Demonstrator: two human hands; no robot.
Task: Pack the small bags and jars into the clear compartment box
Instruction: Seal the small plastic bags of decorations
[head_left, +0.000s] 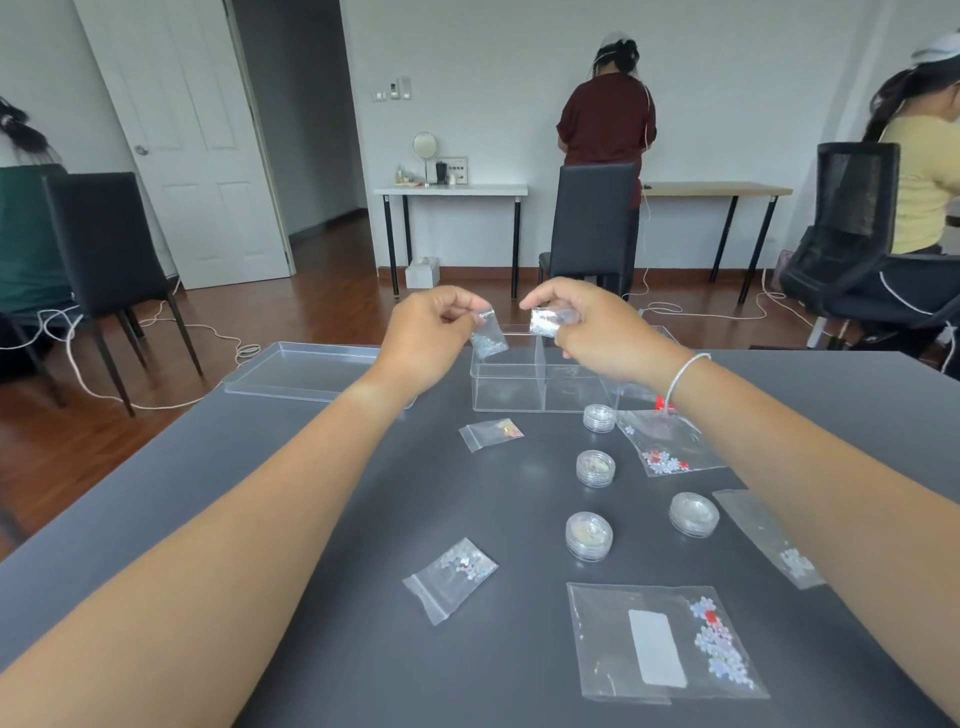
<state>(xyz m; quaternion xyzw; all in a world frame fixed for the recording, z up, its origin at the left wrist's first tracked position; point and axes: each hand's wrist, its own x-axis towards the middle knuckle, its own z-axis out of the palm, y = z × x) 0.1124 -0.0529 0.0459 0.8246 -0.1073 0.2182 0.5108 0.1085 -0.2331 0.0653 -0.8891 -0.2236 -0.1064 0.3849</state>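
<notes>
Toward the tabletop's far edge, our left hand (426, 332) pinches a small bag (489, 338) by its top strip, so it hangs limp over the clear compartment box (540, 382). Just beside it, our right hand (587, 327) is closed round a second bag (549, 319). These bags look light, soft and slick; we judge the sealed top the surest hold. The jars (595, 467) near the middle seem rigid, best gripped at their sides.

No text, brand or number can be read anywhere. The white label (657, 648) on the large clear bag (660, 642) at the near edge of the bench (311, 493) appears blank, and the small wall panels (393, 89) are too blurred.
</notes>
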